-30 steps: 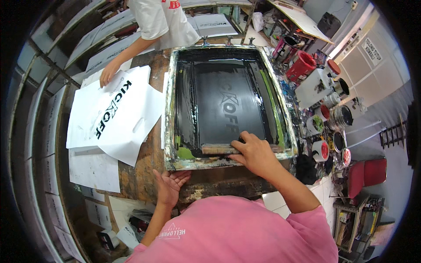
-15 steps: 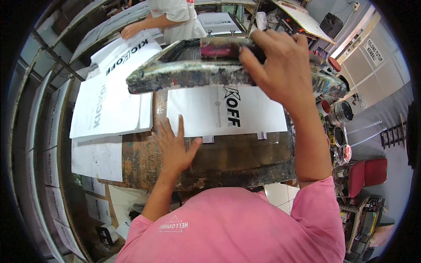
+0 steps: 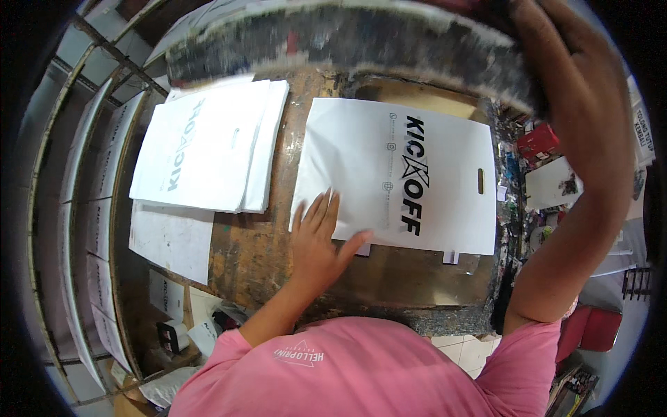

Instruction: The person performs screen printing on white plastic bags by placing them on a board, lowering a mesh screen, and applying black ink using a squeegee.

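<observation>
Station: paint-stained wooden print table [image 3: 278,257], seen from the head camera looking down; the person's pink shirt fills the lower edge.
Item in hand: white plastic carrier bag [image 3: 361,167] with black lettering and a die-cut handle slot, lying flat on the middle of the table with its slot end toward the right.
Left hand [image 3: 319,243]: flat on the table at the bag's lower left corner, fingers straight and close together, thumb spread out to the right, fingertips and thumb resting on the bag's edge; nothing is clamped.
Right hand [image 3: 577,83]: raised at the upper right, wrapped over the near edge of the screen frame; the finger ends are hidden behind the frame, so I cannot tell how tightly they close.
Screen frame [image 3: 347,42]: ink-crusted, tilted up off the table, blurred, hanging above the bag's far edge and apart from it.
Stack of printed bags [image 3: 208,146]: same white kind, just left of the worked bag, apart from it.
Loose white sheets [image 3: 170,236]: below the stack, at the table's left edge.
Side clutter: red pot [image 3: 538,142] and small items right of the table.
Step judged: print appears laid; frame lifted, bag about to be taken off.
Next move calls for: sliding the bag out by its unprinted corner, keeping fingers off the possibly wet lettering, with the frame held clear.
</observation>
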Demonstrator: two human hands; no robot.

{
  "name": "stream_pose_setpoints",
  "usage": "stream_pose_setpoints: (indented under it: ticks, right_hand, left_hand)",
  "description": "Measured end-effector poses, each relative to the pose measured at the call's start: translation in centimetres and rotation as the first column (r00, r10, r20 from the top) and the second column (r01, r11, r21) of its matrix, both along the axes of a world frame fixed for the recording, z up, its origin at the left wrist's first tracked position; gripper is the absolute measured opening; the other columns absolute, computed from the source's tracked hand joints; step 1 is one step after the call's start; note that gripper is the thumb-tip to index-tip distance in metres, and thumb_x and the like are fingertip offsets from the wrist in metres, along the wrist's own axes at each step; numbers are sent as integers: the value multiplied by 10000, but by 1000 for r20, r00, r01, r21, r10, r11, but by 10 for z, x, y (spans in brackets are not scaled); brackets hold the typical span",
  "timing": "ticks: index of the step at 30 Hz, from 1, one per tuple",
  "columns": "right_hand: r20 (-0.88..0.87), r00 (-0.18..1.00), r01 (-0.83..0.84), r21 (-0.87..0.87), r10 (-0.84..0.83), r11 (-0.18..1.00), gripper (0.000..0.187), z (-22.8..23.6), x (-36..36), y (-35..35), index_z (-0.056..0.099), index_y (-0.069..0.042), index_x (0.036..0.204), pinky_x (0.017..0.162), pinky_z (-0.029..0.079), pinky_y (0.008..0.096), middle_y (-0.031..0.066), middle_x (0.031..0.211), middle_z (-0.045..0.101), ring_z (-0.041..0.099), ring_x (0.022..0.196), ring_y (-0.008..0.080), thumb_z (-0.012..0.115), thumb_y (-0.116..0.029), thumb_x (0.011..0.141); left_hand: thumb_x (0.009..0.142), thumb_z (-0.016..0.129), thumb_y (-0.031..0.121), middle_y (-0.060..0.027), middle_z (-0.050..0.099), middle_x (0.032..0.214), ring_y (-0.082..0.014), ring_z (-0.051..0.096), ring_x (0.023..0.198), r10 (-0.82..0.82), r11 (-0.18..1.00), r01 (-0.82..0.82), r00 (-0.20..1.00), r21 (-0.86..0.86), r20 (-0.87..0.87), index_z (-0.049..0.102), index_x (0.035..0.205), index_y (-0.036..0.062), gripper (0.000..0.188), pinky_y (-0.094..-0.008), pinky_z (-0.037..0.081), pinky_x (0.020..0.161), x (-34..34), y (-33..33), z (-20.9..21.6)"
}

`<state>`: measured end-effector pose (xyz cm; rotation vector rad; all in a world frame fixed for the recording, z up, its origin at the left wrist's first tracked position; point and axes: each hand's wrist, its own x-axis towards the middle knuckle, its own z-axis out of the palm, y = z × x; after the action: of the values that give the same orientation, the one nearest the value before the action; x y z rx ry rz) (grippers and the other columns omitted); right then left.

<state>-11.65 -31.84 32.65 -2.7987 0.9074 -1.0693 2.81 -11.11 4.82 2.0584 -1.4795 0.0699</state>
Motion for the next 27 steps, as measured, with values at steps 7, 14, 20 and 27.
stream_pose_setpoints:
  ticks: [7,14,20,27]
  right_hand:
    - [-26,998,-53,34,54,998,383,6,0,-20,680,23,943,652,478,362,165,736,643,619,658,247,576,-346,941]
    - [37,997,-74,-1,74,997,431,-12,-12,-23,688,16,1060,730,495,369,192,827,671,655,744,268,567,-393,996]
    - [-6,1000,-12,-139,11,990,422,-26,-10,7,693,15,1074,748,495,388,211,841,681,651,751,333,586,-383,983]
    - [70,997,4,-279,16,960,417,-37,-13,18,680,-21,1035,772,470,491,235,851,671,649,820,417,633,-417,912]
  left_hand:
    - [902,758,160,-156,752,1026,-141,684,826,237,940,-319,864,-120,-443,633,1321,-35,478,-272,550,727,15,-21,45]
    - [874,681,16,92,433,583,-19,405,534,262,858,-479,719,-186,-644,607,1390,21,522,-193,308,508,104,40,46]
    - [747,621,-17,-146,653,1119,-152,636,807,236,895,-426,705,-133,-669,493,1423,-98,693,-270,527,725,256,108,36]
    - [736,667,35,-237,652,1171,-266,698,898,507,850,-522,782,63,-363,448,1469,-58,770,-343,585,766,440,172,26]
